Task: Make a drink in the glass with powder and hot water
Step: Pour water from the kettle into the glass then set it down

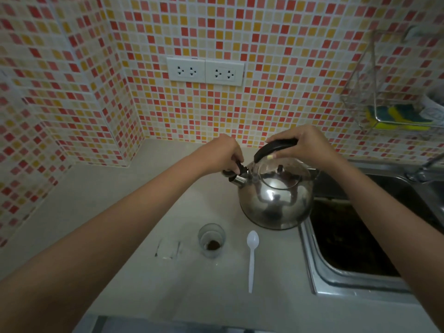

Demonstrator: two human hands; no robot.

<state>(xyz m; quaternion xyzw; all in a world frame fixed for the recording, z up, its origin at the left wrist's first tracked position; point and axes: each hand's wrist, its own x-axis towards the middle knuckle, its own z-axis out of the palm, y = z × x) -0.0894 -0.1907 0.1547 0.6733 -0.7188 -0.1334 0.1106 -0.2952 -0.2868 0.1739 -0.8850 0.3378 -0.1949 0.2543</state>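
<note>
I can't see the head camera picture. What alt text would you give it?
A person's right hand grips the black handle of a steel kettle on a pale counter while the left hand works the spout cap. In front stand a glass with brown powder in the bottom and a white plastic spoon; a sink lies to the right.

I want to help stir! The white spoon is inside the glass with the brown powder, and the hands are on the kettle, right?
Not quite. In the head view the white spoon lies on the counter beside the glass, not inside it. The brown powder is in the glass, and both hands are on the kettle.
</note>
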